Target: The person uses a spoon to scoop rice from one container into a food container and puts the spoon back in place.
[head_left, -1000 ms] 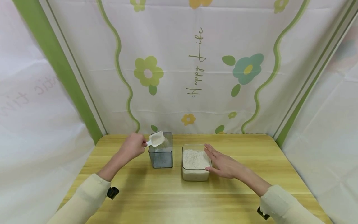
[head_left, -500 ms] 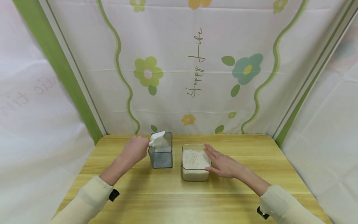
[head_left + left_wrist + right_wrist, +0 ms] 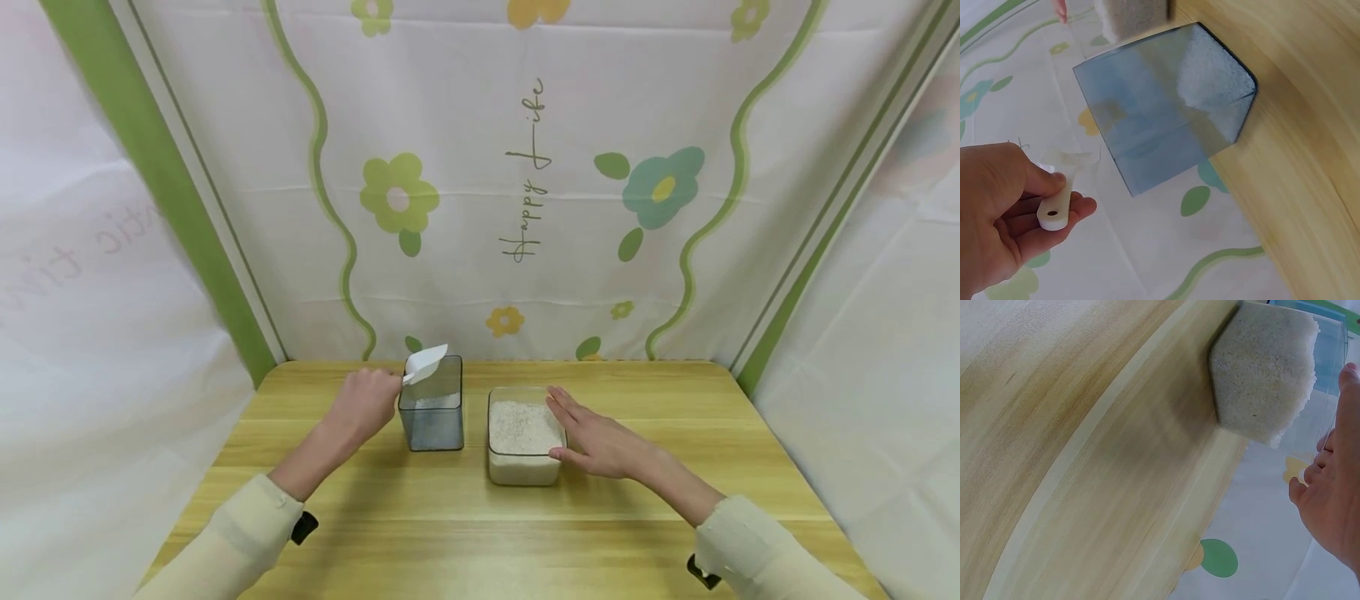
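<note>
White plastic, a small scoop (image 3: 424, 364) sits pinched by its handle between the thumb and curled fingers of the left hand (image 3: 365, 402), its bowl tilted above the rim of a blue-tinted box (image 3: 432, 406). A thin layer of rice lies at the bottom of that box. Just to its right stands a clear box (image 3: 522, 437) nearly full of rice (image 3: 521, 423). The right hand (image 3: 600, 442) rests against the clear box's right side, fingers straight and slightly spread, gripping nothing. Both boxes stand on a wooden table (image 3: 480, 533).
</note>
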Demonstrator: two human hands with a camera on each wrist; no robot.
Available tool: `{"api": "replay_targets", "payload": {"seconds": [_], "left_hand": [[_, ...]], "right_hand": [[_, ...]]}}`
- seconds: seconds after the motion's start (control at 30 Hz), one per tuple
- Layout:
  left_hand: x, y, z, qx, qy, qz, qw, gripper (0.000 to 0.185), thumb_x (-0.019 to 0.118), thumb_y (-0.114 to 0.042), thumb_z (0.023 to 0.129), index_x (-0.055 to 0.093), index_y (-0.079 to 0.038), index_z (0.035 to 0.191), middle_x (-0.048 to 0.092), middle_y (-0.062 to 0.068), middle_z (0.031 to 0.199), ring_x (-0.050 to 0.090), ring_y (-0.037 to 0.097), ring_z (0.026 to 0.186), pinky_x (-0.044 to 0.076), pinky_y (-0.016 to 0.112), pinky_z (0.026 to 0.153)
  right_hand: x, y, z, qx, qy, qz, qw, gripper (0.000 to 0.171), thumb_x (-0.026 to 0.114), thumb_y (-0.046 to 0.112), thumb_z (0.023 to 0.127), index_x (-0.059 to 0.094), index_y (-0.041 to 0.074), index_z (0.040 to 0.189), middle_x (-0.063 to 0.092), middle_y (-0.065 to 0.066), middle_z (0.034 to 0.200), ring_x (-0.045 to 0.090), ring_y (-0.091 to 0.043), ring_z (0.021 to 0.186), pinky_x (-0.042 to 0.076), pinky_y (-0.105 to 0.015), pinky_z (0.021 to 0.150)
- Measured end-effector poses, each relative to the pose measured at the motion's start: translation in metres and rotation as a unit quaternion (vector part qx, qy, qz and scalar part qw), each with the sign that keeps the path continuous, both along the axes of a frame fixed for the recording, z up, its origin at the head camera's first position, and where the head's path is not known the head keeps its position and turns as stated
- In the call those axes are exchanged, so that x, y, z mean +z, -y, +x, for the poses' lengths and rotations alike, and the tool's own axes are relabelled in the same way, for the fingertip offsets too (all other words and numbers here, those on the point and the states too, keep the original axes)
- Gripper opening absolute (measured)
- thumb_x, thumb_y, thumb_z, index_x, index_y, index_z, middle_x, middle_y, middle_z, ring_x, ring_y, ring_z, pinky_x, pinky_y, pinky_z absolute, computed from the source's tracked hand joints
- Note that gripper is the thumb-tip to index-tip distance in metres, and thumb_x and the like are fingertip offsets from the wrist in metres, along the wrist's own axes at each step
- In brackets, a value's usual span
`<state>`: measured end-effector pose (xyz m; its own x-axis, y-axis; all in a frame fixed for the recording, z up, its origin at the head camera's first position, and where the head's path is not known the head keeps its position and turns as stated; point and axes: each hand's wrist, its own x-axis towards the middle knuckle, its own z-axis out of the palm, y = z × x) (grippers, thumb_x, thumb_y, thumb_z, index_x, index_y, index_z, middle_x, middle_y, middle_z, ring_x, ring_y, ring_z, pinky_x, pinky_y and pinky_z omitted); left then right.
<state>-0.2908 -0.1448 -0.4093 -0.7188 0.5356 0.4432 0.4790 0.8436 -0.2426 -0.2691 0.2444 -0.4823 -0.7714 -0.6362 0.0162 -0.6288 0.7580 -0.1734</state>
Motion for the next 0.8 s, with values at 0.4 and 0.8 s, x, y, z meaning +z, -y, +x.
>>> {"api": "replay_targets", "payload": {"seconds": [0.4,0.8], "left_hand": [[0.015,-0.001,0.001,-0.015,0.088,0.106,0.9904,0.017,0.076,-0.003,0.083,0.067,-0.006,0.068,0.059,0.001,0.059,0.041,0.011,0.048,0.037,0.025,0.044],[0.031,-0.046,0.015,-0.065,0.107,0.075,0.9893,0.003,0.079,-0.006,0.083,0.077,-0.006,0.080,0.073,0.005,0.072,0.063,0.016,0.056,0.049,0.026,0.049]], "right_hand": [[0.001,0.003,0.000,0.003,0.006,-0.005,1.000,0.086,0.039,0.061,0.101,0.010,0.006,0.160,0.003,-0.013,0.168,0.021,-0.031,0.153,0.042,-0.047,0.111],[0.001,0.001,0.001,0.004,-0.006,-0.005,1.000,0.084,0.041,0.059,0.102,0.013,0.004,0.160,0.007,-0.015,0.168,0.023,-0.033,0.152,0.045,-0.047,0.108]]}}
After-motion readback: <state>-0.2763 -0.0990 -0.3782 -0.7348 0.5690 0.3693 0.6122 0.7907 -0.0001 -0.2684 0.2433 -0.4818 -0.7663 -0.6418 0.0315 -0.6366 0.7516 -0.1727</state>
